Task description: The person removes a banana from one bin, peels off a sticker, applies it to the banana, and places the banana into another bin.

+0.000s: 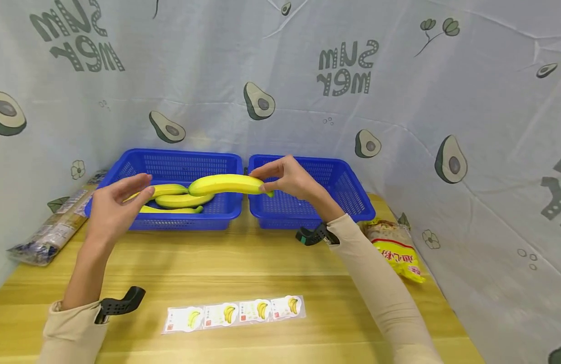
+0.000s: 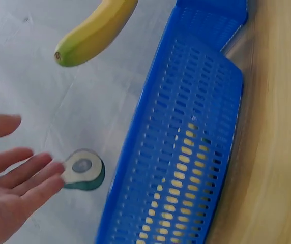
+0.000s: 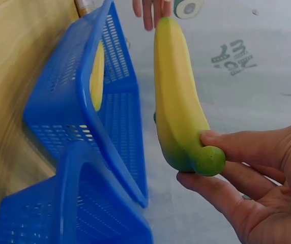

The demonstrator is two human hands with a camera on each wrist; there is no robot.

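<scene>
A yellow banana [image 1: 225,184] with green ends is held up above the gap between two blue baskets. My right hand [image 1: 291,177] pinches it near the stem end between thumb and fingers, as the right wrist view shows on the banana [image 3: 178,96]. My left hand [image 1: 114,202] hovers over the front left of the left basket [image 1: 184,222], fingers spread and holding nothing. In the left wrist view that hand [image 2: 13,188] is apart from the banana's tip. Several more bananas [image 1: 184,200] lie inside the left basket, partly behind my left hand.
The right blue basket [image 1: 303,222] stands beside the left one. A strip of banana-printed cards [image 1: 234,314] lies on the wooden table [image 1: 207,268]. A clear-wrapped package [image 1: 57,225] lies at the left, a yellow-labelled bag [image 1: 394,247] at the right. A printed sheet [image 1: 207,65] hangs behind.
</scene>
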